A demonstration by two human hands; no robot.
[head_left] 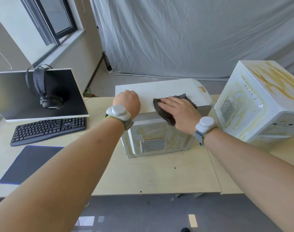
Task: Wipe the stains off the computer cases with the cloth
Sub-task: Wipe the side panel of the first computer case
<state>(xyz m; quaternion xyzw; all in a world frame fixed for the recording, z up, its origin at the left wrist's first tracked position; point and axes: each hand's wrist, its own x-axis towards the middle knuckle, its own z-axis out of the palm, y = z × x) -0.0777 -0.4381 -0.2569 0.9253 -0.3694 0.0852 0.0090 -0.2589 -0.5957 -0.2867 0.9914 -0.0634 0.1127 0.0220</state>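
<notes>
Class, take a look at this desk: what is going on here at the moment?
A person is cleaning a white computer case lying on the desk. The right hand presses a dark cloth flat on its top near the front edge, while the left hand, fingers curled, rests on the same top. That top looks mostly clean, but yellowish stains remain on its front face. A second case to the right is heavily stained and untouched.

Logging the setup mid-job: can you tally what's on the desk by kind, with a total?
Computer cases: 2, near case and stained case
Cloth: 1
Monitor: 1
Headphones: 1
Keyboard: 1
Mouse pad: 1
Total: 7
</notes>
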